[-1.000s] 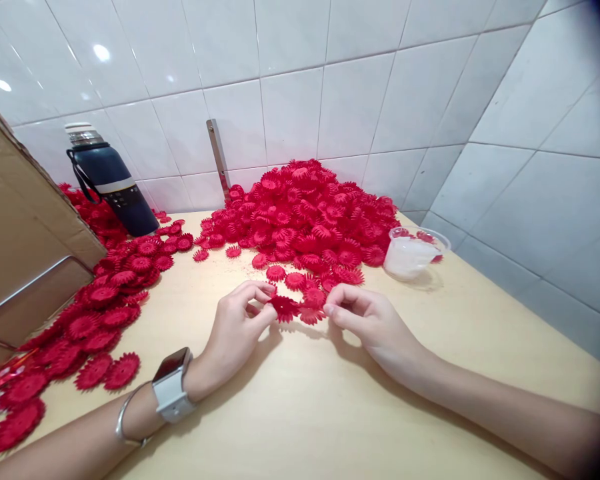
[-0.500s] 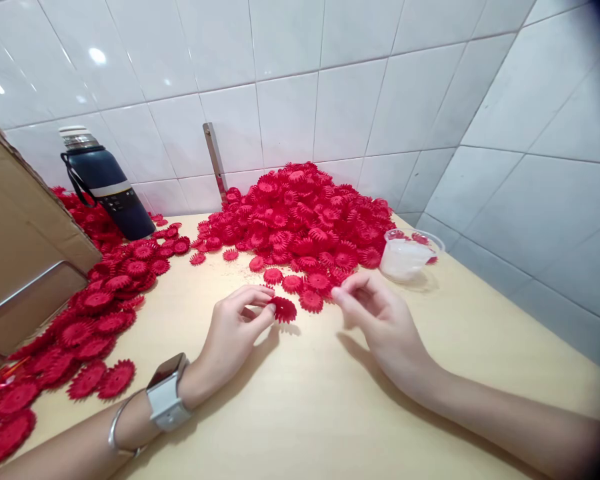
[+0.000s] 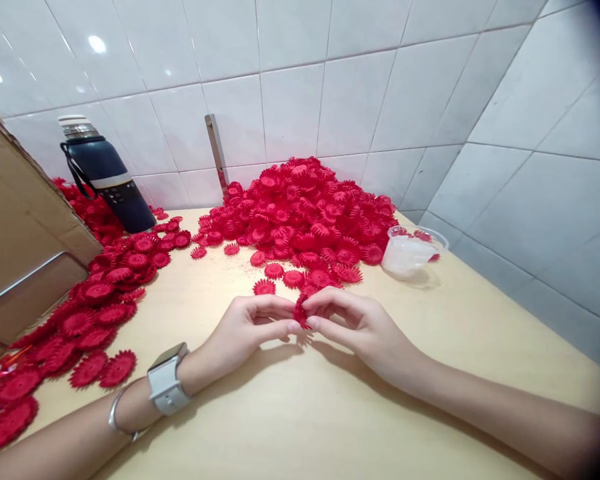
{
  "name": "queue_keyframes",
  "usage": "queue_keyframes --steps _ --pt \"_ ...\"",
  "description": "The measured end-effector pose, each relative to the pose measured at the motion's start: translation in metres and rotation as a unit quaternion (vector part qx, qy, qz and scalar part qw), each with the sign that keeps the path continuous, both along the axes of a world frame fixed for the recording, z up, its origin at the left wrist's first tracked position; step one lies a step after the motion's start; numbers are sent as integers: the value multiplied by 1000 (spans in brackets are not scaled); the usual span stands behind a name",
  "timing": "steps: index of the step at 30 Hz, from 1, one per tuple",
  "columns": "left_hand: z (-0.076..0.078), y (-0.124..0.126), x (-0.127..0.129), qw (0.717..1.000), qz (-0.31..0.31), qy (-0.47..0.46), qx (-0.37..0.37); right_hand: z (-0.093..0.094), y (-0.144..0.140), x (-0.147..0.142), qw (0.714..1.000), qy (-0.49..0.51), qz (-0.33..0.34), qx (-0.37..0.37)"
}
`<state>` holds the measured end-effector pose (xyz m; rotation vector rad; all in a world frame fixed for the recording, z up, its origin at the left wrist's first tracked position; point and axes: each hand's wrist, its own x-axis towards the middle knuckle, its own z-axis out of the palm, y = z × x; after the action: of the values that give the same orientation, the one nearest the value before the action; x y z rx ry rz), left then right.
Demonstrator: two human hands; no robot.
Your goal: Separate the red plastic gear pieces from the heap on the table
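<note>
Between my two hands is a red scalloped disc (image 3: 301, 312) with a fringed edge, held on its side just above the table. My left hand (image 3: 257, 323), wearing a watch and a bangle at the wrist, pinches its left side between thumb and fingers. From the right, my right hand (image 3: 357, 320) closes its thumb and fingertips on the same disc. Beyond my fingers, single red discs (image 3: 265, 287) lie at the foot of a large heap of like discs (image 3: 305, 213). Fingers partly hide the held disc.
A clear plastic cup (image 3: 409, 257) stands right of the heap. At left are a dark blue bottle (image 3: 113, 183), a cardboard box (image 3: 25, 227) and a trail of red discs (image 3: 97, 290). A metal strip (image 3: 216, 153) leans on the tiled wall (image 3: 290, 113).
My left hand has moved right with the disc. My right hand has come left and down, from apart to gripping the same disc. The view has shifted slightly.
</note>
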<state>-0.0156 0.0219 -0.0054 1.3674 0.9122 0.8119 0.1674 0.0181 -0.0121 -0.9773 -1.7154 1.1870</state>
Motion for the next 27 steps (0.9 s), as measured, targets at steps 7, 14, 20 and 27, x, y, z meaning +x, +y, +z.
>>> queue_keyframes --steps 7,14,20,27 --pt "0 -1 0 1000 18 21 8 1 0 -1 994 51 41 -84" --pt "0 -1 0 999 14 30 18 3 0 -1 993 57 47 -96" --pt "-1 -1 0 999 2 24 24 3 0 0 995 33 50 -82" --pt "2 -2 1 999 -5 34 24 1 0 0 996 16 59 -66"
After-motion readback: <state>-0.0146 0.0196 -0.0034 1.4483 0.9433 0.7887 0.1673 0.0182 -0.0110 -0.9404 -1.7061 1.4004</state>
